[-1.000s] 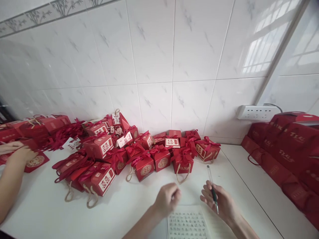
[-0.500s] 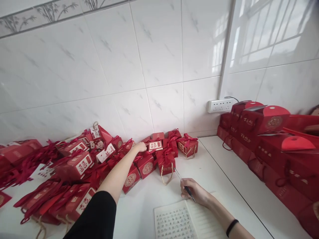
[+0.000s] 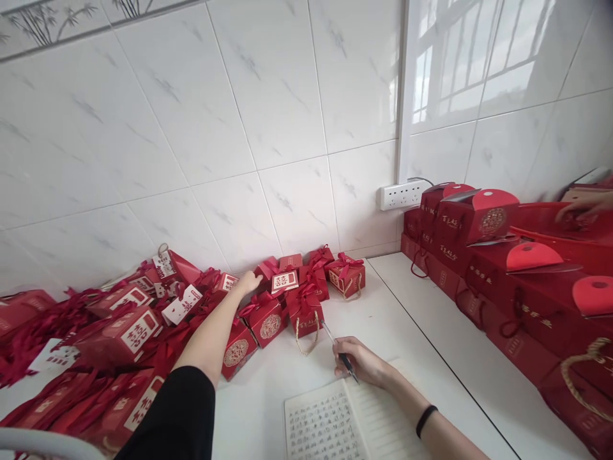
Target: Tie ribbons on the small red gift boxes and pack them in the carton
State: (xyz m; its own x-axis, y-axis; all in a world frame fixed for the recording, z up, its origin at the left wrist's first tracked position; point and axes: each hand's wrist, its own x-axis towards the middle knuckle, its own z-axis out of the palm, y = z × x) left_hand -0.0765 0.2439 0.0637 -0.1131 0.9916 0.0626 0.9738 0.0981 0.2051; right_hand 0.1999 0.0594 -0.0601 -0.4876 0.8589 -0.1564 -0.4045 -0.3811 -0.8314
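My left hand (image 3: 249, 281) reaches across the table into a group of small red gift boxes, its fingers curled beside a red box (image 3: 267, 268) near the wall. What lies in those fingers, if anything, is too small to make out. Just to its right, a box bears a white and red tag (image 3: 285, 282). My right hand (image 3: 357, 359) grips a pen (image 3: 345, 365), its dark end pointing down toward me and its clear end toward a ribboned gift box (image 3: 305, 314) with a rope handle. Beneath that hand lies an open notebook (image 3: 325, 421) with rows of handwriting on its left page.
Ribboned red boxes (image 3: 119, 332) heap up on the left. Larger red boxes (image 3: 474, 255) are stacked on the right, behind them a red basin (image 3: 536, 217) with another person's hand (image 3: 589, 207). A power strip (image 3: 405, 195) is on the tiled wall. A curved white object (image 3: 48, 441) shows bottom left.
My left hand has shifted slightly left, away from the tagged box. The view has turned a little to the right. My right hand still holds the pen over the notebook.
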